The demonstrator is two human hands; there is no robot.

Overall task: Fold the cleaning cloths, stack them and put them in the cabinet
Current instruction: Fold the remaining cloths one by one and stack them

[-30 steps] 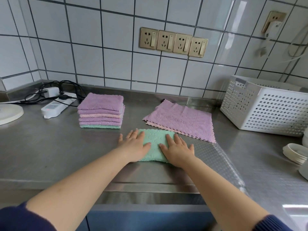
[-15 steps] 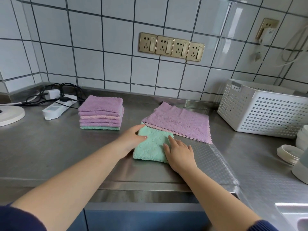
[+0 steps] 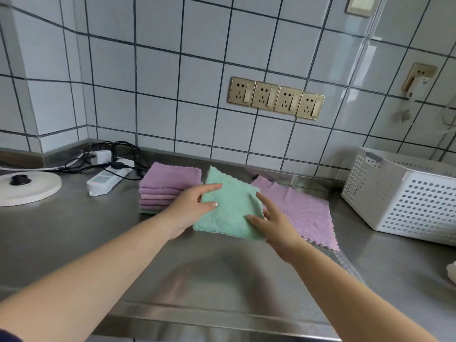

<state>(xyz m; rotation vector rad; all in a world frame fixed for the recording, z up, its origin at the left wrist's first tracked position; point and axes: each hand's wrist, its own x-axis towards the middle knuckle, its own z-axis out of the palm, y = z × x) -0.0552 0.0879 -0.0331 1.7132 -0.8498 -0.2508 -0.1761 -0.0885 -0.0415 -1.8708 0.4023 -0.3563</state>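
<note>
Here the folded green cloth (image 3: pixel 230 208) is held between both hands, tilted up off the steel desk (image 3: pixel 74 233), just right of the stack of folded cloths (image 3: pixel 167 187). The left hand (image 3: pixel 190 208) pinches its left edge, thumb on top, fingers (image 3: pixel 212 187) behind. The right hand (image 3: pixel 274 218) grips the lower right edge. One corner points away toward the wall; the long axis runs from there toward the person. A flat purple cloth (image 3: pixel 303 213) lies just beside it on the right.

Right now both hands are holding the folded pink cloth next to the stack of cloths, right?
Not quite. The folded cloth is green, not pink, as the head view shows. Both the left hand and the right hand do hold it beside the stack of cloths.
</note>
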